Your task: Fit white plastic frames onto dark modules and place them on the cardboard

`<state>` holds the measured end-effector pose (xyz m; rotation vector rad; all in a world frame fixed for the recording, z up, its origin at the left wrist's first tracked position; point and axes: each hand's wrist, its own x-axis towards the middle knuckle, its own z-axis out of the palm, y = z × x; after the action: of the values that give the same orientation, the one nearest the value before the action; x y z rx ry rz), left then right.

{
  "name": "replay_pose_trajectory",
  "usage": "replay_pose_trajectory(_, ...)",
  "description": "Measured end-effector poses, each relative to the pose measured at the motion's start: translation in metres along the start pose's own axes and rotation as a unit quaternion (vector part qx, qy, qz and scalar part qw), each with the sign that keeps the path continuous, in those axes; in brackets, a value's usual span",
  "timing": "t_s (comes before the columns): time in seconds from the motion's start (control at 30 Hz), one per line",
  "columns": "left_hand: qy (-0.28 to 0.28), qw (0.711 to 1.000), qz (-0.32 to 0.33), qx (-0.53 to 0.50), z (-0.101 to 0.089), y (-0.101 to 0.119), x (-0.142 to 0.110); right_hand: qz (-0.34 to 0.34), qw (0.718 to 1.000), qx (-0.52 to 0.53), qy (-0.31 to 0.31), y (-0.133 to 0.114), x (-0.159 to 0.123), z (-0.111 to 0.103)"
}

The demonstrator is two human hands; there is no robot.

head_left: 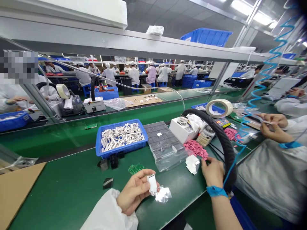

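Observation:
My left hand (137,189) is closed around a small white plastic frame (152,184), its fingers on the edges. Just below the frame, a crumpled shiny film (163,194) lies on the green bench. My right hand (213,172) has its fingers curled and drawn together at the near edge of a pile of pink rubber pieces (195,148). What its fingertips grip, if anything, I cannot make out. White flat pieces (192,164) lie left of that hand. Several green circuit boards (135,168) sit beyond my left hand, and a dark piece (108,183) lies to its left.
A blue tray (98,147) holds many white frames. Beside it, a stack of grey strips (165,140) lies partly in clear plastic. A black flexible hose (224,140) arches behind my right wrist, near a coiled blue cord (257,84). A co-worker's hands (274,126) are at the right.

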<state>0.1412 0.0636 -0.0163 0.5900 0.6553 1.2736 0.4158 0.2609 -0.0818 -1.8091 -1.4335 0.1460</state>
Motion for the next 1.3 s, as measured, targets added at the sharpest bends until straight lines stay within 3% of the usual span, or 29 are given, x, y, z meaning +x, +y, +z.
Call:
replay_pose_trajectory(0.17,0.005,1.000,-0.010,0.009,-0.002,-0.003,0.000,-0.022,0.994,0.110,-0.010,-0.007,-0.008,-0.009)
replay_pose_trajectory(0.3,0.007,0.999,-0.020,0.030,0.001,-0.004,0.000,-0.018,0.975,0.220,-0.018,-0.039,-0.042,-0.030)
replay_pose_trajectory(0.33,0.007,0.999,-0.020,0.032,0.001,-0.004,0.000,-0.020,0.967,0.252,-0.037,-0.051,-0.055,-0.037)
replay_pose_trajectory(0.4,0.003,0.999,-0.017,0.032,0.003,-0.005,0.001,-0.006,0.924,0.357,-0.137,-0.077,-0.083,-0.051)
replay_pose_trajectory(0.47,0.003,1.000,-0.011,0.027,0.003,-0.005,0.001,-0.033,0.886,0.401,-0.231,-0.101,-0.107,-0.063)
replay_pose_trajectory(0.53,0.005,1.000,-0.006,0.020,0.003,-0.006,0.001,-0.097,0.859,0.422,-0.273,-0.117,-0.123,-0.069)
replay_pose_trajectory(0.63,0.004,1.000,-0.004,0.008,0.002,-0.007,0.001,-0.195,0.838,0.422,-0.287,-0.129,-0.131,-0.070)
replay_pose_trajectory(0.8,0.003,1.000,-0.003,0.006,0.001,-0.007,0.000,-0.260,0.835,0.401,-0.273,-0.131,-0.129,-0.066)
replay_pose_trajectory(1.13,-0.005,1.000,0.009,0.012,0.003,-0.010,0.000,-0.269,0.830,0.392,-0.291,-0.132,-0.138,-0.065)
replay_pose_trajectory(1.3,0.020,1.000,0.008,0.001,0.002,-0.010,0.001,-0.276,0.844,0.403,-0.222,-0.124,-0.141,-0.066)
